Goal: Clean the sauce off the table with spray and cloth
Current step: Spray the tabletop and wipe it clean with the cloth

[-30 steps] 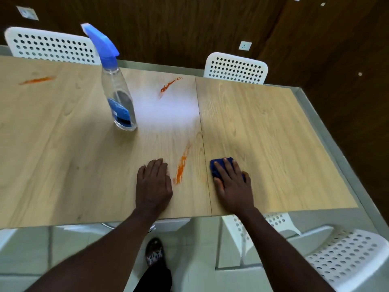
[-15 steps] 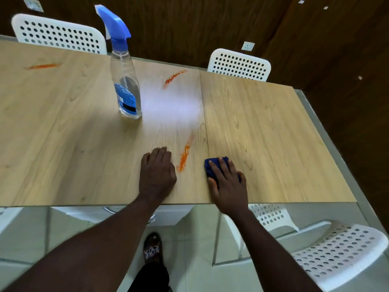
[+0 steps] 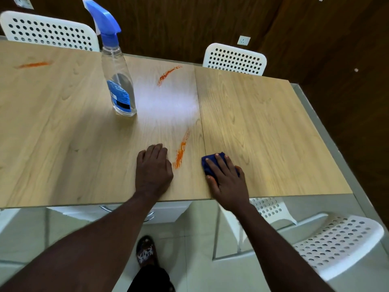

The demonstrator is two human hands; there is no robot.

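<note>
Your right hand (image 3: 228,182) lies flat, fingers straight and slightly spread, pressing a blue cloth (image 3: 210,163) onto the wooden table (image 3: 263,123). Your left hand (image 3: 153,167) rests palm down on the table, fingers together, holding nothing. An orange sauce streak (image 3: 181,151) runs between your hands, just beside your left fingertips. The spray bottle (image 3: 119,81) stands upright well beyond your left hand.

White perforated chairs (image 3: 48,31); a wall socket (image 3: 243,40) on dark panelling (image 3: 168,22).
</note>
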